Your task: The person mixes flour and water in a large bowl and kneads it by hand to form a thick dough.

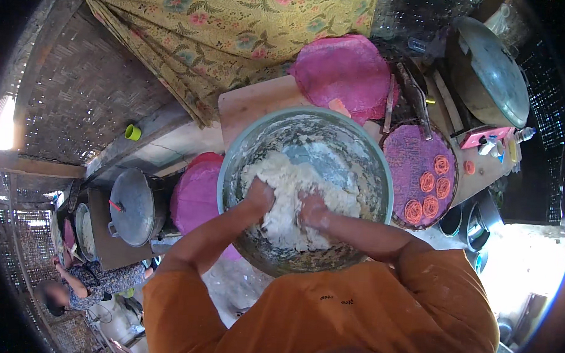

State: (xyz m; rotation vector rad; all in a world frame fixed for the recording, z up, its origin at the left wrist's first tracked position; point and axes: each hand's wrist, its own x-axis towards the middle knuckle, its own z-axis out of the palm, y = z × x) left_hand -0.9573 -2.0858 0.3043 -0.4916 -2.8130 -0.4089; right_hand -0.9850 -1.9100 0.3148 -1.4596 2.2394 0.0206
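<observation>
A wide, deep basin [226, 168] with a pale green rim stands in front of me, its inner wall smeared with flour and paste. In it lies a rough, lumpy mass of whitish dough [287, 223]. Sunk into the left part of the dough is my left hand [260, 195], closed, knuckles down. My right hand [312, 208] presses into the dough a little to the right, also closed, with its fingertips buried. Loose white flour [323, 156] coats the basin's far side.
Right of the basin, a round purple-lined tray [398, 149] carries several orange coiled rings [430, 206]. Pink round sheets [342, 73] lie behind. A large lidded pot [132, 205] stands left, a big metal pan [491, 72] far right. Another person [86, 281] is at lower left.
</observation>
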